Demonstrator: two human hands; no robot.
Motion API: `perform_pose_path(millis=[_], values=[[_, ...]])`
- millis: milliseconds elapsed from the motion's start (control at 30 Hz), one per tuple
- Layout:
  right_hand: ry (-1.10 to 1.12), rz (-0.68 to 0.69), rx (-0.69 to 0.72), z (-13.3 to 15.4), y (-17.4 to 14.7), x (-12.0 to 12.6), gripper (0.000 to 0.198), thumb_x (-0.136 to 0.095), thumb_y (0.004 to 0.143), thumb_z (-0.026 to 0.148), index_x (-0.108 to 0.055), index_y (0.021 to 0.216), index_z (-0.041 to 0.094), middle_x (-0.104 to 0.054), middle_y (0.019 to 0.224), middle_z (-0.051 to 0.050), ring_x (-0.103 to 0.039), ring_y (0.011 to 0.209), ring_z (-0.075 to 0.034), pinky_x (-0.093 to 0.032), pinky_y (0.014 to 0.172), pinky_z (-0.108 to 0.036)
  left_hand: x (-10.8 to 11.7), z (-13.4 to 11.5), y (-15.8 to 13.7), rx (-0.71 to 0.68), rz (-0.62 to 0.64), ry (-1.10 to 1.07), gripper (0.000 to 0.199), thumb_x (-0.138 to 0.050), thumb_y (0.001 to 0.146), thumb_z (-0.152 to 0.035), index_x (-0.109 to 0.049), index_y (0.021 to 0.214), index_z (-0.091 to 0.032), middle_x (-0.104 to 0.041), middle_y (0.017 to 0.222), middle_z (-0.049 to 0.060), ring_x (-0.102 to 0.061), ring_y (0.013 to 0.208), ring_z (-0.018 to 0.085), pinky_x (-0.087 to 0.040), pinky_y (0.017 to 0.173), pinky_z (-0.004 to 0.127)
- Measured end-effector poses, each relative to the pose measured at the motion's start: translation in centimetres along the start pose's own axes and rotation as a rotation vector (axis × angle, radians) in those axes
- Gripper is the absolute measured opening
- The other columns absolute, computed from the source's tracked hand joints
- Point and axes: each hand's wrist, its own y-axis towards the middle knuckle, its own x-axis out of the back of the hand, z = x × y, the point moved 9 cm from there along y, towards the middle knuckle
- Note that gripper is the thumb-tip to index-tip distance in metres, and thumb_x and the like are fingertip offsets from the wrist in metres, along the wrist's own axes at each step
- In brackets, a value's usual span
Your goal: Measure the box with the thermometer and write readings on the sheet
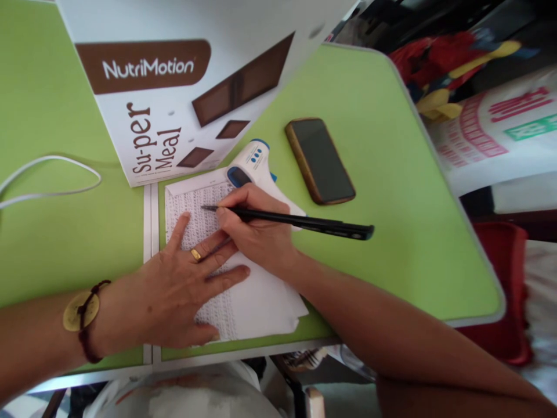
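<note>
My right hand [265, 229] grips a black pen [322, 224] between thumb and fingers, its tip touching or just over a sheet of paper [261, 302]. Rows of small handwriting cover the paper's left part, while its right part is blank. Spread flat across the lower left of the sheet is my left hand [187, 284], fingers apart, with a gold ring and a corded bracelet. A white and blue infrared thermometer [256, 165] lies at the paper's upper edge, partly hidden behind my right hand.
A white NutriMotion box [174, 116] stands behind the paper on the green folding table [413, 249]. To the right lies a phone [321, 159] in a brown case. A white cable [65, 158] loops at the left. Beyond the table's right edge are a printed sack [496, 128] and a red container [505, 290].
</note>
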Motion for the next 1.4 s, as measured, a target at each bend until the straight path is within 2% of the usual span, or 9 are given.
perform_pose_path(millis=[267, 467, 633, 933, 1400], values=[[-0.001, 0.026, 0.0, 0.1, 0.0, -0.2, 0.01, -0.057, 0.071, 0.016, -0.053, 0.065, 0.023, -0.056, 0.055, 0.006, -0.046, 0.047, -0.009, -0.043, 0.047, -0.024, 0.0, 0.1, 0.0, 0.001, 0.009, 0.001, 0.082, -0.064, 0.08, -0.061, -0.039, 0.148, -0.021, -0.036, 0.154, 0.017, -0.023, 0.146, 0.038, -0.002, 0.112, 0.075], [0.034, -0.006, 0.008, -0.2, -0.2, 0.1, 0.008, -0.057, 0.074, 0.018, -0.054, 0.068, 0.022, -0.058, 0.059, 0.005, -0.052, 0.052, -0.01, -0.045, 0.05, -0.025, 0.0, 0.1, 0.0, -0.003, 0.01, -0.014, 0.082, -0.065, 0.08, -0.059, -0.039, 0.147, -0.02, -0.033, 0.156, 0.018, -0.022, 0.147, 0.037, 0.0, 0.112, 0.075], [0.077, 0.036, 0.049, 0.2, -0.1, -0.3, 0.008, -0.059, 0.073, 0.016, -0.057, 0.069, 0.022, -0.06, 0.06, 0.005, -0.053, 0.051, -0.01, -0.046, 0.049, -0.023, -0.1, 0.1, 0.1, 0.004, 0.018, -0.023, 0.083, -0.065, 0.08, -0.06, -0.038, 0.148, -0.021, -0.035, 0.155, 0.017, -0.021, 0.147, 0.037, -0.001, 0.111, 0.075], [0.027, 0.08, 0.068, 0.5, -0.2, -0.8, 0.008, -0.059, 0.075, 0.017, -0.058, 0.07, 0.023, -0.063, 0.065, 0.003, -0.058, 0.059, -0.011, -0.051, 0.057, -0.025, 0.0, 0.2, 0.1, 0.003, 0.013, -0.01, 0.082, -0.065, 0.08, -0.061, -0.041, 0.147, -0.021, -0.039, 0.153, 0.017, -0.026, 0.145, 0.04, -0.002, 0.113, 0.074], [0.004, 0.104, 0.093, 0.6, -0.4, -0.9, 0.009, -0.058, 0.076, 0.014, -0.057, 0.072, 0.022, -0.061, 0.063, 0.005, -0.055, 0.057, -0.01, -0.048, 0.055, -0.024, 0.0, 0.1, 0.1, -0.001, 0.004, 0.007, 0.082, -0.064, 0.08, -0.061, -0.041, 0.147, -0.021, -0.041, 0.151, 0.017, -0.026, 0.144, 0.04, -0.005, 0.112, 0.074]])
